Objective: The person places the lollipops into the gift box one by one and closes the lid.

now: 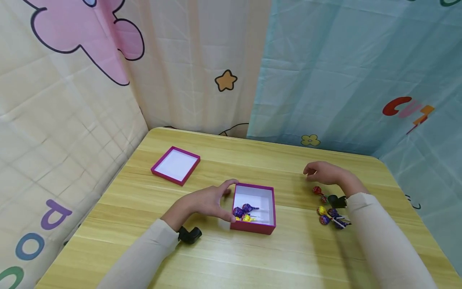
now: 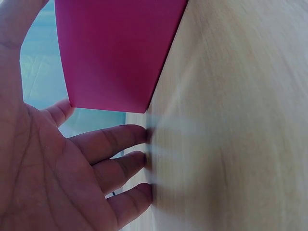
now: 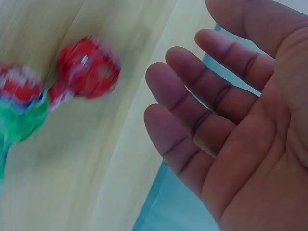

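Observation:
An uncovered magenta box point(image 1: 252, 228) with a white inside stands mid-table. Several lollipops in purple and yellow wrappers point(image 1: 247, 208) lie in its near left part. My left hand point(image 1: 205, 201) holds the box by its left side, thumb at the near corner and index finger at the far one; in the left wrist view the other fingers point(image 2: 130, 199) rest on the table. My right hand point(image 1: 327, 173) is empty, fingers loosely bent, just beyond a red lollipop point(image 1: 317, 190). In the right wrist view a red-and-green lollipop point(image 3: 21, 103) lies beside the red one.
The box lid point(image 1: 175, 164) lies inside up at the back left. Near my right wrist is a loose group of lollipops, among them a yellow one point(image 1: 321, 210) and a purple one point(image 1: 324, 220). Printed curtains point(image 1: 202, 80) hang behind the table.

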Demonstrator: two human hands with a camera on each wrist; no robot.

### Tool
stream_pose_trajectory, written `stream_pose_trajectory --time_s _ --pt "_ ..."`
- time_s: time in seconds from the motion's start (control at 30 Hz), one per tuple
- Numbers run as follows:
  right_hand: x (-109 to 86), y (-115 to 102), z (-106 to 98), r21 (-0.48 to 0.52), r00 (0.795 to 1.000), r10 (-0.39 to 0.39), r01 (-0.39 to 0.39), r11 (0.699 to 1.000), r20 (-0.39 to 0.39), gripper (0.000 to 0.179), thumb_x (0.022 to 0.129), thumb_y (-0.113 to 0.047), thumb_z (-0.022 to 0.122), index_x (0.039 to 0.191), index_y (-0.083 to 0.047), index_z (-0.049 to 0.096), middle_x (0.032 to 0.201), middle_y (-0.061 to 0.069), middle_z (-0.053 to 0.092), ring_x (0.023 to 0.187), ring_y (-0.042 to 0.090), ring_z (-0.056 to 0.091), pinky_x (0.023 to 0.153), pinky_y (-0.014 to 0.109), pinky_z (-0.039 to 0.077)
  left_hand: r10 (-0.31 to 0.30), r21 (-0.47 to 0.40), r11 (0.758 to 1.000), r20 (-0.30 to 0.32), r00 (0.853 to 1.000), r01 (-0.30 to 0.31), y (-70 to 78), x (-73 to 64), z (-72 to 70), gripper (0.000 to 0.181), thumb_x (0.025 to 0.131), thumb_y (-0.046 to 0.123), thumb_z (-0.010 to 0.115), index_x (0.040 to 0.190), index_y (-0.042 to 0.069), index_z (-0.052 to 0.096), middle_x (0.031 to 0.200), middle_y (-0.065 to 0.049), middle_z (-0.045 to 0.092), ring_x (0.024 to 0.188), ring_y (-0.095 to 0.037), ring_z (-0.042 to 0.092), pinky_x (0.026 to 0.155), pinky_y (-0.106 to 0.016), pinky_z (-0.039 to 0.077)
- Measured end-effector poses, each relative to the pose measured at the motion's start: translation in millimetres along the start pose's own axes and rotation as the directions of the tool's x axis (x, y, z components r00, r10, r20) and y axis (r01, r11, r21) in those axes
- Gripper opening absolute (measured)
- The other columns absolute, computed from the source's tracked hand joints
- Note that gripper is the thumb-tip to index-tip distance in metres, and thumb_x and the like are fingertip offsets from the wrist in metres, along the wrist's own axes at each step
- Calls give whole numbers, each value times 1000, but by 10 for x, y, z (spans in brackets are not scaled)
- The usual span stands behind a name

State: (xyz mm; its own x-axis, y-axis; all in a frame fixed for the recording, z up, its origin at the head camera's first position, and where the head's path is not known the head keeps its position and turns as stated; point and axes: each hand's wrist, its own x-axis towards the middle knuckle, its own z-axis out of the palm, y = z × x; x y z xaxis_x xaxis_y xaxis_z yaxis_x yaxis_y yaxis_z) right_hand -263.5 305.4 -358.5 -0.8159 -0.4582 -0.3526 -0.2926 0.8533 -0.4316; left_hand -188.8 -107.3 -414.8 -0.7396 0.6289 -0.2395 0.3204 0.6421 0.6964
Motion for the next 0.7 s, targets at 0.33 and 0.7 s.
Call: stream_pose_trajectory --time_s 0.33,0.7 --pt "-84 235 -35 135 976 127 -152 979 179 30 100 -17 57 120 5 55 99 8 57 81 22 48 69 37 42 -13 -4 1000 1 1000 13 -2 3 1 113 69 64 80 156 35 13 155 -9 39 142 -25 34 114 -49 29" --pt "-84 303 36 199 943 180 -240 950 281 17 94 -10 61 108 -1 57 85 4 55 74 18 46 66 34 38 -10 -4 1000 4 1000 10 5 2 -1 114 69 64 80 157 34 13 155 -9 39 142 -24 35 114 -48 29"
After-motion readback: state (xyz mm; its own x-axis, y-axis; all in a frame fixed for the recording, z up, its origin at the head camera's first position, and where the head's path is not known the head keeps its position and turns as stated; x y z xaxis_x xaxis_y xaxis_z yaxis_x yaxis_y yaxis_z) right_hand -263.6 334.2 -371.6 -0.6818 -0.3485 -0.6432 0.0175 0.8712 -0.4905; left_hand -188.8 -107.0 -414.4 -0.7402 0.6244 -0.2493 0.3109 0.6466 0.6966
